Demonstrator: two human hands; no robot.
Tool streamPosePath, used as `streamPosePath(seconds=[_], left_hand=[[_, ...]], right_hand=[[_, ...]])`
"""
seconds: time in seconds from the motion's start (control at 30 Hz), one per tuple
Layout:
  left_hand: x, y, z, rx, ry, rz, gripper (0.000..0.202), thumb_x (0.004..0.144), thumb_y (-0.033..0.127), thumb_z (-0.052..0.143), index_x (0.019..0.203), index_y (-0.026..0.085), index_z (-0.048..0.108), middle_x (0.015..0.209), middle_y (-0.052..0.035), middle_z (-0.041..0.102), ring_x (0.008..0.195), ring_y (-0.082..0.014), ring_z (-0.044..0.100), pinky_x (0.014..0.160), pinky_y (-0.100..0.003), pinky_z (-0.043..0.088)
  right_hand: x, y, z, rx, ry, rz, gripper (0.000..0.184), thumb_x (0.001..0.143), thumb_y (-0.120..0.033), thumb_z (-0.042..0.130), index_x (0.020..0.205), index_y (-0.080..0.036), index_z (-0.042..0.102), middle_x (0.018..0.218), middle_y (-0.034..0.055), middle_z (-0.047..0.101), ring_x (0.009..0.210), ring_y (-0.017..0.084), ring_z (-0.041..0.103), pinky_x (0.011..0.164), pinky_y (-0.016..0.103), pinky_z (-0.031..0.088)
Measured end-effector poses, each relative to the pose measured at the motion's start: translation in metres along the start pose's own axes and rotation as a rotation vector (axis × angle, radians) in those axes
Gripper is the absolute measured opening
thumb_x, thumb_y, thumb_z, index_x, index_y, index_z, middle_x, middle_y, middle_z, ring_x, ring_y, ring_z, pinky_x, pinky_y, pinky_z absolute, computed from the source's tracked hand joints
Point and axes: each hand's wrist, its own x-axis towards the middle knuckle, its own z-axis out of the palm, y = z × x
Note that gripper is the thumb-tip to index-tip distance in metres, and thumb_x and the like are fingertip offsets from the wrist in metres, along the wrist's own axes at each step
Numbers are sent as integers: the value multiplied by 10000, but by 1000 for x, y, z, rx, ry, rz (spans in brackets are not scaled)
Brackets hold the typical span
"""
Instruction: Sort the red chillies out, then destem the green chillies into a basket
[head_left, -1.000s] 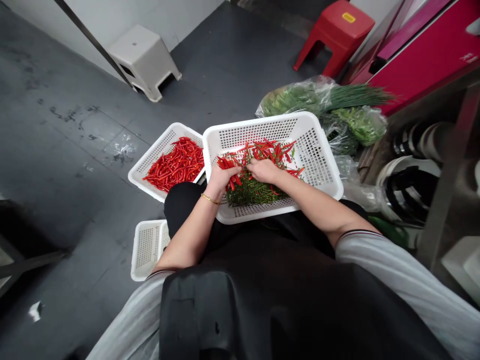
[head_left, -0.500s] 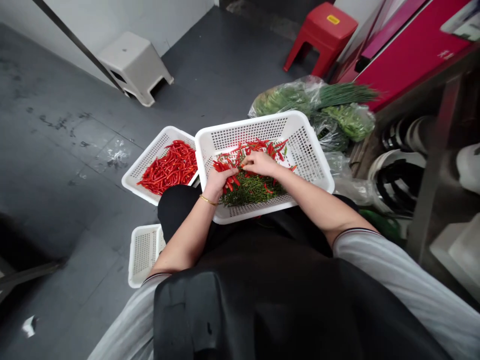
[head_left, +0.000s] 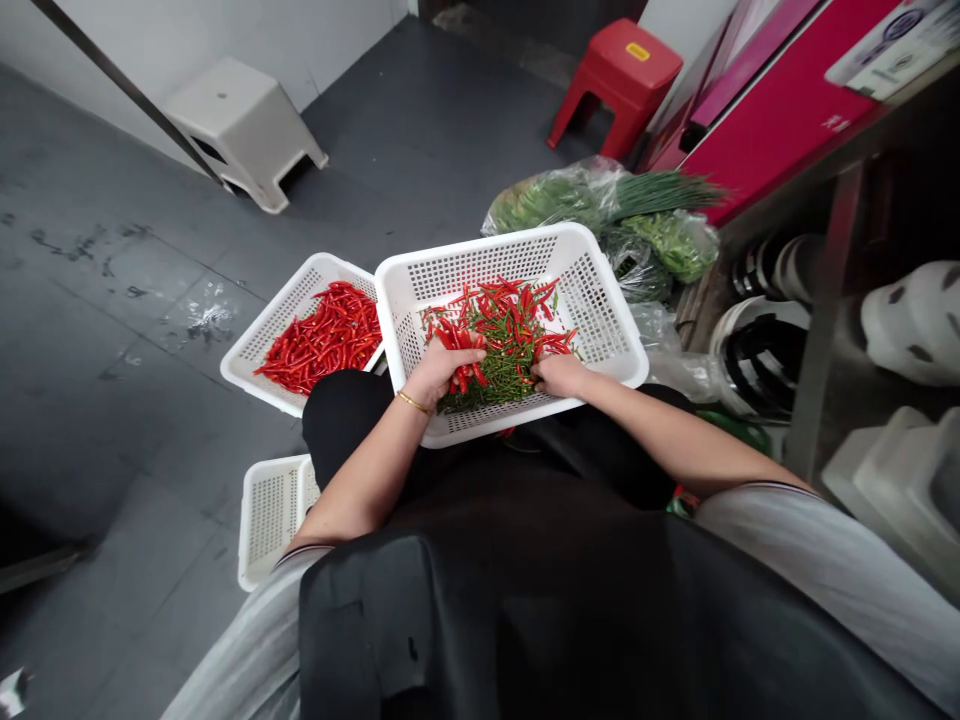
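Head view: nearest, a black apron (head_left: 480, 600) fills the six o'clock side, and beyond it a white perforated basket (head_left: 480, 248) appears to rest across the lap. Taking the clock from that basket's middle, the left hand (head_left: 441, 368), a gold bracelet (head_left: 414, 403) at its wrist, sits at eight, its fingers closed round a bunch of red chillies (head_left: 457, 347). The right hand (head_left: 559, 374) has shifted from beside that bunch to four o'clock, by the green stems (head_left: 502, 380); its fingers are curled and partly hidden, so I cannot tell what, if anything, they hold. The hands now stand apart, so the bunch is kept by the left alone while the right works separately, probably among the stems. Loose red chillies (head_left: 510, 303) lie toward twelve, inside the same basket. Outside it, a smaller white basket (head_left: 266, 520) stands at eight, and a second chilli basket (head_left: 319, 275), heaped with red chillies, at nine. Farther off are bagged greens (head_left: 555, 195) at one, a white stool (head_left: 232, 110) at ten, and a red stool (head_left: 634, 75) at one.
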Motion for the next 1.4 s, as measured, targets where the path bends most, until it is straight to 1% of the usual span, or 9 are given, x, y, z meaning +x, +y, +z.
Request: streamPosePath(seconds=[0.17,0.37,0.5,0.8,0.9,1.0,1.17,1.27,1.4], left_hand=[[-3,1,-2,80,58,-90,200,580,226,770,585,124,597,426,1,533,313,-75,414,304,-205,262],[-2,2,-7,10,109,-117,131,579,204,717,602,102,639,433,-15,561,313,-73,426,295,-199,255],[-3,0,-6,-27,76,-104,160,542,155,724,679,94,666,521,-20,618,348,-77,464,306,-198,282],[-3,-2,4,-17,-103,-292,230,598,206,742,784,100,659,556,-16,601,404,-82,474,367,-206,294],[-5,-3,4,224,-99,-177,151,614,198,727,650,137,594,534,-8,562,435,-90,447,425,-231,325],[-10,-3,13,667,-21,115,153,641,166,691,617,177,540,560,-3,530,535,-133,491,543,-262,378],[-24,15,24,1216,72,442,134,738,157,589,868,184,608,845,-94,626,756,-222,591,682,-300,411],[-30,44,-6,1314,150,398,183,735,157,612,915,190,613,855,-94,637,795,-229,603,708,-287,420],[-32,81,-92,1320,400,228,182,721,225,698,885,187,629,678,-32,591,690,-192,573,687,-262,425]], right_hand=[[10,3,-7,-58,11,-101,256,872,-273,527,990,-198,741,1056,99,703,934,220,660,656,259,449],[13,-4,2,-164,-27,-132,274,824,-267,603,1044,-162,729,1049,137,710,948,256,661,684,284,450],[13,-2,-16,-121,-5,-93,247,873,-348,586,970,-180,740,996,117,711,917,242,653,670,278,428],[-15,-26,-50,59,349,-280,309,980,-350,427,997,-183,686,1020,75,625,807,159,592,644,257,357],[-16,-39,-48,56,374,-243,331,988,-341,387,993,-180,677,1052,86,620,805,166,593,622,260,352],[-11,-46,-50,140,332,-161,259,948,-303,454,919,-168,673,1016,94,645,848,173,605,647,243,381],[3,-48,-51,598,95,55,240,928,-310,492,806,-160,633,763,34,675,633,124,617,560,207,435],[6,-39,-47,562,-20,48,312,945,-384,472,828,-157,653,721,45,685,596,136,632,592,235,472],[10,-28,-50,152,-22,63,457,921,-527,459,875,-152,716,942,149,721,866,263,680,734,341,502]])
